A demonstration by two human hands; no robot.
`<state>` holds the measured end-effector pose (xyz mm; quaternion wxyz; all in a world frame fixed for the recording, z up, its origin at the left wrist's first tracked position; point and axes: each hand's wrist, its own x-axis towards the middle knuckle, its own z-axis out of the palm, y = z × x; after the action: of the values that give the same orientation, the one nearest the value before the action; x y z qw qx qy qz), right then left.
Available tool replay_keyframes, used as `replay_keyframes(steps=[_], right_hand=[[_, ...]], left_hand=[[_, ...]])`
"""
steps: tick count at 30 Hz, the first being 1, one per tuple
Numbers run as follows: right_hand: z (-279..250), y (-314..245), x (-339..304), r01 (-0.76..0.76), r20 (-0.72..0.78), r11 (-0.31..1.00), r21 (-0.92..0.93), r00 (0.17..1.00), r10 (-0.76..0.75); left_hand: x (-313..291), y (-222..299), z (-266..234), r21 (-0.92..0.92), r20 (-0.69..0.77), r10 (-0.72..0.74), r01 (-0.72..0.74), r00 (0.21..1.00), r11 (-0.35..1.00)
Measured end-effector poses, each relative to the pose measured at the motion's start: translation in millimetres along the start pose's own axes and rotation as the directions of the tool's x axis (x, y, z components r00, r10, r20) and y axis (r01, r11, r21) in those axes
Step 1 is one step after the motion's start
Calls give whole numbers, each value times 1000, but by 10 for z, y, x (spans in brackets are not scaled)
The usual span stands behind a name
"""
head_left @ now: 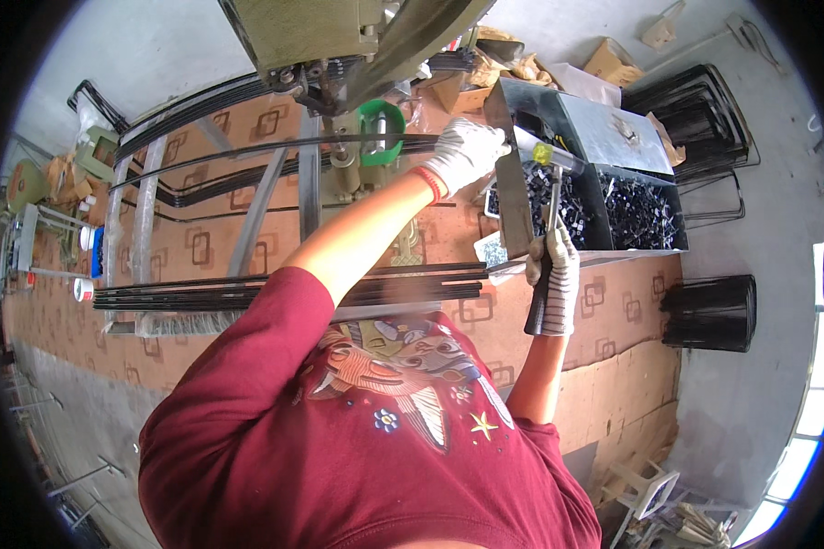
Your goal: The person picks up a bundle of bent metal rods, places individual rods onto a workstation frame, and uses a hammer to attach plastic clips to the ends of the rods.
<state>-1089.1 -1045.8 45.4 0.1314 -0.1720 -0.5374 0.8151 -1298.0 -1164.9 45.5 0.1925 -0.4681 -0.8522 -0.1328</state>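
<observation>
My left hand, in a white glove with a red cuff, is closed around the right end of a long thin black rod. The rod runs leftward from it across a metal frame. In my right hand, in a striped white glove, is a hammer with a dark grip, a metal shaft and a yellow face on its head. The hammer's head is raised over a metal parts box, close to the right of my left hand. Small black clips fill the box's near compartment.
A green machine stands ahead, with a green container beside its column. Several black rods lie across the frame close to my body. More black clips fill the right compartment. Bent black frames lean on the wall.
</observation>
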Motion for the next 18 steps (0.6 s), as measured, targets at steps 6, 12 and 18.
replay_keyframes(steps=[6,12,18], right_hand=[[124,51,65,-21,76,997,-75,997,27],[-226,-20,163,27,-82,999,46,996,-24],[-140,-76,99,33,-68,996,80,997,-27]], left_hand=[[31,-21,151,-18,-71,29,-30,997,999],[64,-3,208,7,-69,-41,42,997,999],[55,-7,220,42,-98,-13,18,995,999]])
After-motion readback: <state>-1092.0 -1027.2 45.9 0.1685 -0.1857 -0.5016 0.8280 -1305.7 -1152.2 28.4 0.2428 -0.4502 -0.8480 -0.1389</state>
